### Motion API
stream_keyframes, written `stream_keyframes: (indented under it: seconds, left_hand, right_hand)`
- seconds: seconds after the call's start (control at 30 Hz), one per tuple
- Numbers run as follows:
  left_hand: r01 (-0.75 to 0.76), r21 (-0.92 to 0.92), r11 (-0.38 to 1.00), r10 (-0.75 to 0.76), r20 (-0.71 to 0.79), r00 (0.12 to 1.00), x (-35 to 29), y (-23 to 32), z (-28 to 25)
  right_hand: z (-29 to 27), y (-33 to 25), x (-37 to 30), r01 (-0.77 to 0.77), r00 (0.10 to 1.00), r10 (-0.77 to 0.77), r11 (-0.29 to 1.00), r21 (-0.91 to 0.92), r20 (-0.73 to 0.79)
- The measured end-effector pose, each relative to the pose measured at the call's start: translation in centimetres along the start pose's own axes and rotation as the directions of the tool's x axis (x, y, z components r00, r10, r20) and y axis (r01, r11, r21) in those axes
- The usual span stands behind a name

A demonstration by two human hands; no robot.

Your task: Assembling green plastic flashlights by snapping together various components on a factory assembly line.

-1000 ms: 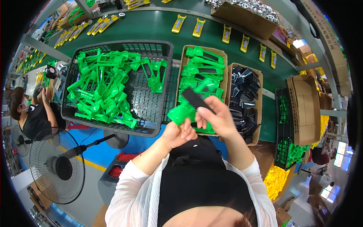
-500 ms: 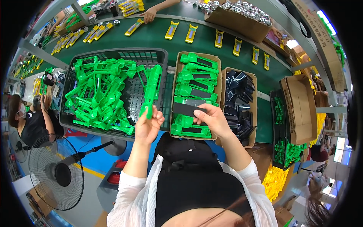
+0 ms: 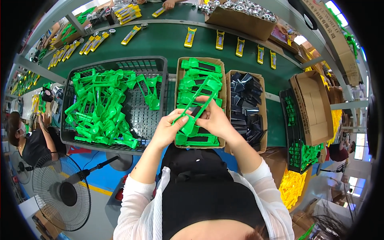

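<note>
Both hands meet over a cardboard box point(image 3: 222, 132) of green plastic parts fitted with dark panels. Between them is a green plastic frame point(image 3: 213, 83), tilted, its far end pointing away and to the right. My left hand point(image 3: 166, 130) pinches the frame's near end with thumb and fingers. My right hand point(image 3: 216, 121) is closed around its right side, with a small dark panel point(image 3: 196, 111) showing within the frame by the fingers. Some fingertips are hidden behind the parts.
At left stands a black crate point(image 3: 160, 66) of loose green frames. A cardboard box of black panels point(image 3: 245, 116) is at right. Beyond, yellow-packed items point(image 3: 190, 37) lie on a green conveyor. A fan point(image 3: 66, 194) stands lower left, near a co-worker point(image 3: 38, 140).
My left hand has brought the green frame from the crate's edge rightward to my right hand. The black panel, held apart before, is now at the frame. Yellow items have shifted along the conveyor.
</note>
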State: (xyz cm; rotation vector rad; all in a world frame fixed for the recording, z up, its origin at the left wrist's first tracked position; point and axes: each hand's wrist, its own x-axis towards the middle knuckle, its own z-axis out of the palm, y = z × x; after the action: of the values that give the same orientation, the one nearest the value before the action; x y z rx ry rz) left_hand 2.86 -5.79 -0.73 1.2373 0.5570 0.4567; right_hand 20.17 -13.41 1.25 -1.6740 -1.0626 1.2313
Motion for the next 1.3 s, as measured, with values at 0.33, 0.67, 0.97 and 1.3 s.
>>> stream_keyframes:
  seconds: [0.33, 0.67, 0.97, 1.3]
  left_hand:
    - [-0.024, -0.533, 0.846, -0.085, -0.18, 0.98, -1.4, -2.1, 2.4]
    - [0.058, -0.256, 0.965, -0.131, -0.278, 0.952, -1.7, -1.6, -1.9]
    - [0.296, 0.049, 0.954, -0.296, -0.009, 0.955, -1.5, -0.6, -3.1]
    - [0.294, -0.137, 0.946, -0.3, -0.025, 0.954, -2.1, -1.7, -2.4]
  right_hand:
    - [1.1, 1.9, -1.8, -0.176, 0.984, 0.164, 0.934, 0.312, 0.063]
    - [-2.4, 0.9, -3.8, -0.229, 0.973, 0.228, 0.968, 0.099, 0.027]
    - [-1.8, 0.4, -4.4, -0.216, 0.975, 0.209, 0.971, 0.1, 0.071]
    - [0.2, 0.9, -4.1, -0.24, 0.969, 0.247, 0.959, 0.154, -0.031]
